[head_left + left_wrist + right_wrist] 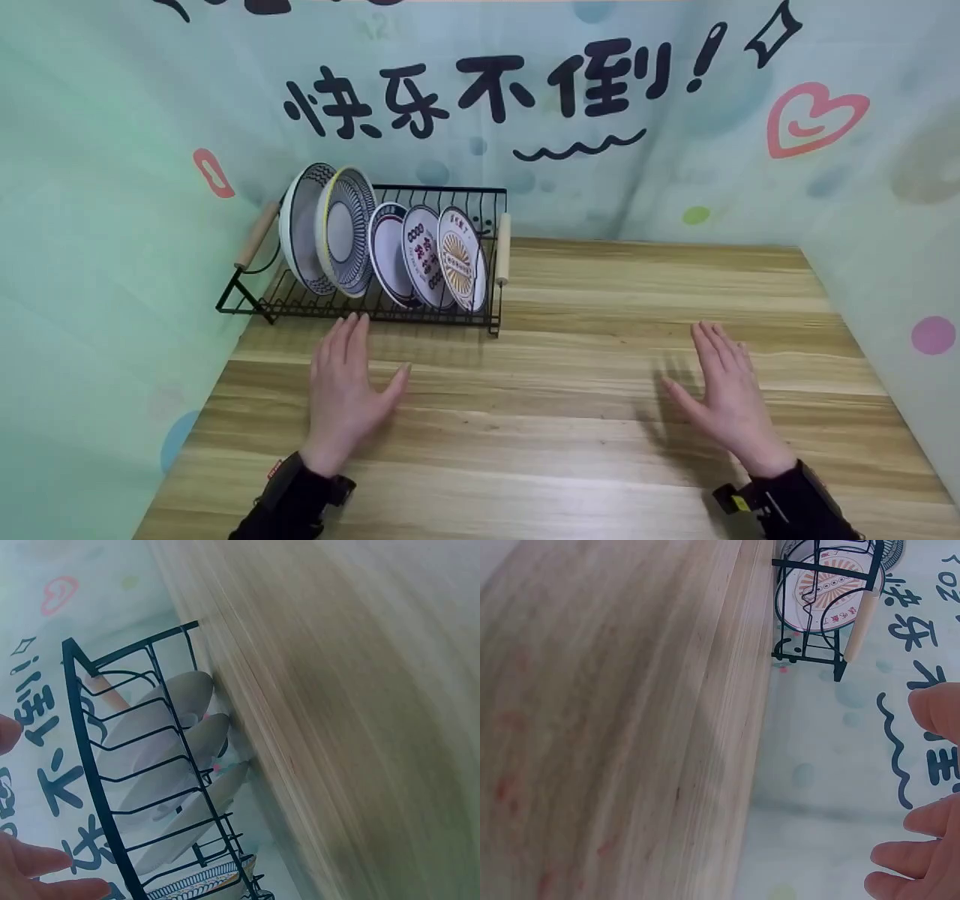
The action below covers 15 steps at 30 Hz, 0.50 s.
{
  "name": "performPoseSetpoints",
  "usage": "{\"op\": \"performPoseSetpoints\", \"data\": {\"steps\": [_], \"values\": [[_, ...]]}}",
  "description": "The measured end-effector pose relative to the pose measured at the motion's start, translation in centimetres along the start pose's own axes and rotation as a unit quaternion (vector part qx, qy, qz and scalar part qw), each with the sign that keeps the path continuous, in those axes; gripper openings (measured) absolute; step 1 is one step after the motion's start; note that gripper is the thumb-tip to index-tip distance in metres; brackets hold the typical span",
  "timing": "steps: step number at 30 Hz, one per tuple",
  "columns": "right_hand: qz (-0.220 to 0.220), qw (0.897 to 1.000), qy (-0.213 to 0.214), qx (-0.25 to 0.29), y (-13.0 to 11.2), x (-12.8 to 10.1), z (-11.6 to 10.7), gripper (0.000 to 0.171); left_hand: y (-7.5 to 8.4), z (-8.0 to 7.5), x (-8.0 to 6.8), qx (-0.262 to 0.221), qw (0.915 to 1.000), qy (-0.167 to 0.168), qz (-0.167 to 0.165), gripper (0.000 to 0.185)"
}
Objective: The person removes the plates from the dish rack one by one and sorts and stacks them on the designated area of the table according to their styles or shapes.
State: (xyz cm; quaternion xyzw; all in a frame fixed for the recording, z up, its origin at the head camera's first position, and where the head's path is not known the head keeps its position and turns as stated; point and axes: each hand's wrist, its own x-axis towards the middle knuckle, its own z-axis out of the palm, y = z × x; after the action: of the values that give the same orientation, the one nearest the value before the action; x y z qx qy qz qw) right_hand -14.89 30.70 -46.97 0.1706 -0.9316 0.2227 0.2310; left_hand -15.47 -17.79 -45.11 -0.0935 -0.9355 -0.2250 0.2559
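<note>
In the head view my left hand hovers over the table just in front of the dish rack, fingers straight and thumb spread, holding nothing. My right hand is over the right part of the table, its fingers extended and holding nothing. The black wire dish rack has wooden handles at both ends. Two patterned bowls stand on edge at its left. To their right several smaller plates lean upright in the slots, the rightmost bearing an orange sunburst print.
The wood-grain table reaches back to a pale green printed cloth with black characters and a pink heart. Cloth also hangs along the left and right sides. A dark band with a small device wraps the right wrist.
</note>
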Motion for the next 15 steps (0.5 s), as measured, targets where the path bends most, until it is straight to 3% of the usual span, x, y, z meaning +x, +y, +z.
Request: {"op": "performPoseSetpoints", "data": {"steps": [15], "values": [[-0.007,0.999,0.01,0.04,-0.1,0.7,1.7,0.08,-1.3,-0.5,2.8,-0.03,0.9973,0.065,-0.014,0.089]]}}
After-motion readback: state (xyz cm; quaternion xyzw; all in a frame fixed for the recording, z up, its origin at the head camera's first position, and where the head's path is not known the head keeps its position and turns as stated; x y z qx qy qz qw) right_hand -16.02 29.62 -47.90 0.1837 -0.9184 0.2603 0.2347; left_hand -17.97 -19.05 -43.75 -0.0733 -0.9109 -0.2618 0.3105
